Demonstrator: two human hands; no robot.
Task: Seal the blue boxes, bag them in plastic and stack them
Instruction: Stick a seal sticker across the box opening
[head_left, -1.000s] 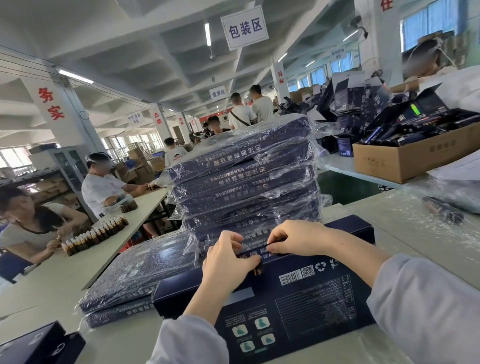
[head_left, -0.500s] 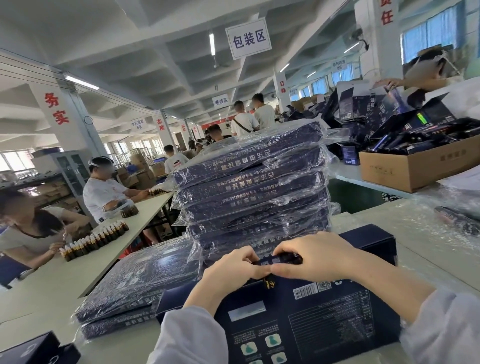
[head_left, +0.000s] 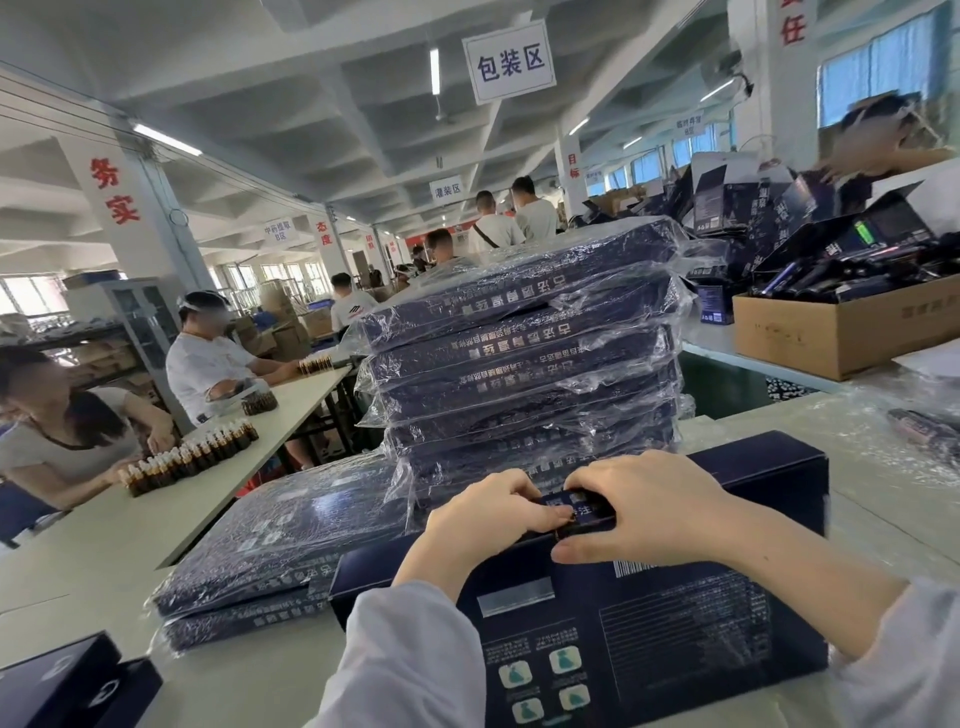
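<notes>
The blue box was found on the table directly before the person. Its printed face was tilted up toward the camera more steeply than one second earlier, when it was laid flatter. Its closing flap, at the far edge, was pinched from both sides. The left hand was curled, with thumb and forefinger closed on the flap's left end. The right hand was folded over the right end, fingers pressed together on top and thumb laid flat on the box face below. A second earlier the hands had been held slightly apart. The tall stack of bagged boxes was noted unchanged at 12 o'clock, just behind the box. A low pile was noted at 10 o'clock and a cardboard carton at 2 o'clock, well apart.
</notes>
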